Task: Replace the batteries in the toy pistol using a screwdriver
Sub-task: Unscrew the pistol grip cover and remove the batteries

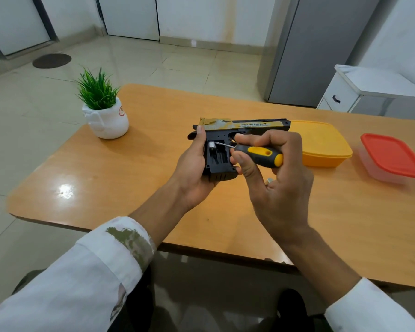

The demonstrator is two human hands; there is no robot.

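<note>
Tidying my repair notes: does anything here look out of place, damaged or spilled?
Nothing looks spilled or broken. The toy pistol, held in the left hand, has its grip compartment open, which fits the job; the screwdriver in the right hand pokes into it. The yellow box and red-lidded box sit closed.

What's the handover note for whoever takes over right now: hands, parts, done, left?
Left hand: grips the toy pistol by its handle, above the table.
Right hand: holds the screwdriver, tip inside the open battery compartment, at a small silver part near its top.
Done: the compartment cover is off and not in view.
Left: probably lever that part out if it is a battery, fit new ones, then screw the cover back. No spare batteries visible.
</note>
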